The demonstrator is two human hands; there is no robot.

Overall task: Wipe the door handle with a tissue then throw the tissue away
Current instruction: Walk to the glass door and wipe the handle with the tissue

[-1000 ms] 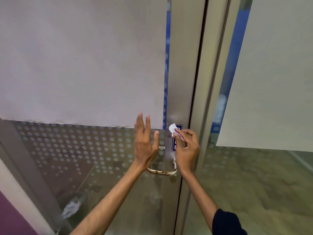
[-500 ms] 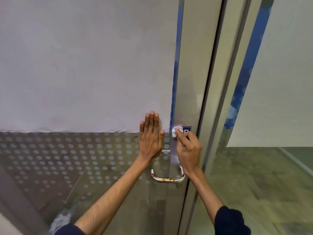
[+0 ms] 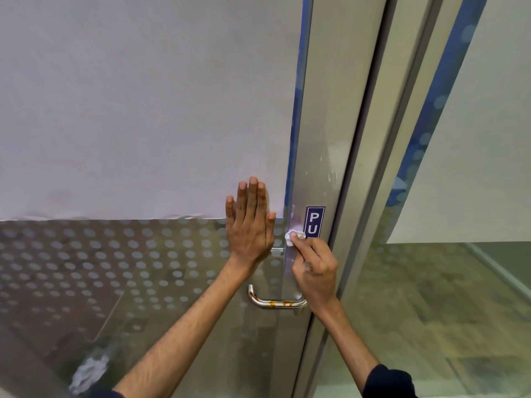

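A small white tissue (image 3: 293, 237) is pinched in the fingertips of my right hand (image 3: 316, 268) and pressed against the metal door stile, just left of a blue sign. Below it, the steel door handle (image 3: 273, 303) curves out from the door, with rust-coloured spots on its lower bar; its upper part is hidden behind my hands. My left hand (image 3: 249, 225) lies flat on the glass door, fingers together and pointing up, holding nothing.
The glass door (image 3: 143, 268) has a white sheet over its upper part and a dotted film below. A blue sign (image 3: 313, 222) reads "PU". The metal door frame (image 3: 373, 168) stands right of my hand, with a second glass panel (image 3: 459, 282) beyond.
My left hand has gone from hovering with spread fingers to flat on the glass. My right hand has brought the tissue against the stile beside the sign. The view has moved closer.
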